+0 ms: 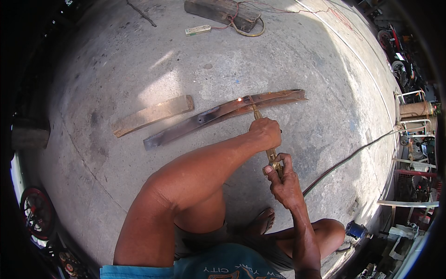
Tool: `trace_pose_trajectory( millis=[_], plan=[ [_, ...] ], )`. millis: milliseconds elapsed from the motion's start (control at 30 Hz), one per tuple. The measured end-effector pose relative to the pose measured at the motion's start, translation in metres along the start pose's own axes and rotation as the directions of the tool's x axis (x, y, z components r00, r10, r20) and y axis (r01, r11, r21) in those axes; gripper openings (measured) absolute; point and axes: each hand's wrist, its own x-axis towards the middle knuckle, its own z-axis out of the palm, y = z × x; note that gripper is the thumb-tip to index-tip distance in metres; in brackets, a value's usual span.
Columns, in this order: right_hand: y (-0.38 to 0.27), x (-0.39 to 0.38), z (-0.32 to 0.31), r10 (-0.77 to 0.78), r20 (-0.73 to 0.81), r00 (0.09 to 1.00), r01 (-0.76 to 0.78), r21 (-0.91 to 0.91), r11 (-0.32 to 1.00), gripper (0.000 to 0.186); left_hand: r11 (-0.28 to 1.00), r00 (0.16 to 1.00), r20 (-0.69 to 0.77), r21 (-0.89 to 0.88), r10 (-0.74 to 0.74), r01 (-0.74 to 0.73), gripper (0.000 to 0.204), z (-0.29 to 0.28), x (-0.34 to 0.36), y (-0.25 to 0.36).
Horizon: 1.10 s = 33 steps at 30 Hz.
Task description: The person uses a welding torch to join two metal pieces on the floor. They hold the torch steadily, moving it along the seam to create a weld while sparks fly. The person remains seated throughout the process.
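A brass gas torch (272, 156) is held in both hands. My left hand (266, 132) is closed round its front part, just behind the bent tip. Farther back, my right hand (284, 182) grips the rear by the valves, its thumb and fingers on the brass fittings. The torch tip meets a long, rusty metal bar (179, 129) with a channel-like shape, lying on the concrete floor. A bright glowing spot shows on the bar beside the tip. Left of the bar, apart from it, lies a wooden block (153, 115).
A dark hose (350, 156) runs from near my right hand to the right side. Beyond the bar lie a thick timber (223, 13), thin red wires and a pale power strip (198, 30). Metal frames and motorbike parts crowd the right edge; a wheel (37, 212) stands at left.
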Motion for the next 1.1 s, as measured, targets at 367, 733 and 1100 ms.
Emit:
trace_pose_trajectory(
  millis=[367,733,1100],
  plan=[
    [-0.005,-0.001,-0.001,0.019,0.012,1.0,-0.019,0.001,1.0,0.03,1.0,1.0,0.007,-0.002,-0.009,0.009,0.028,0.0,0.0,0.0],
    [0.003,0.001,0.001,-0.055,0.0,0.998,0.055,0.022,0.998,0.034,1.0,1.0,0.0,-0.004,0.015,-0.015,0.029,-0.002,-0.003,-0.001],
    [0.0,0.0,0.002,-0.137,-0.037,0.99,0.133,-0.082,0.988,0.032,0.999,0.999,-0.018,-0.023,0.03,-0.03,0.029,0.001,-0.001,-0.004]
  ],
)
